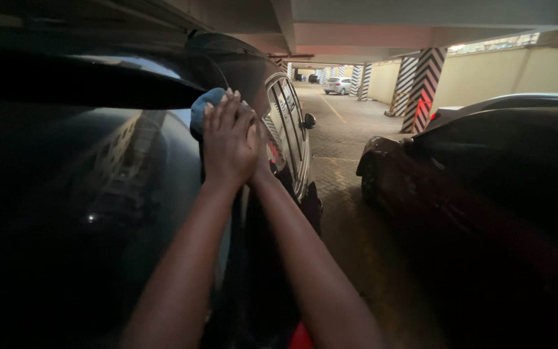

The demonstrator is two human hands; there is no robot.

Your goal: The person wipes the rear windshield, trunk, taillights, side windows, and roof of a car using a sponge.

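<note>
Blue cloth [200, 108] pressed against dark car [163, 213] under both outstretched, overlapping hands [230, 139].
</note>
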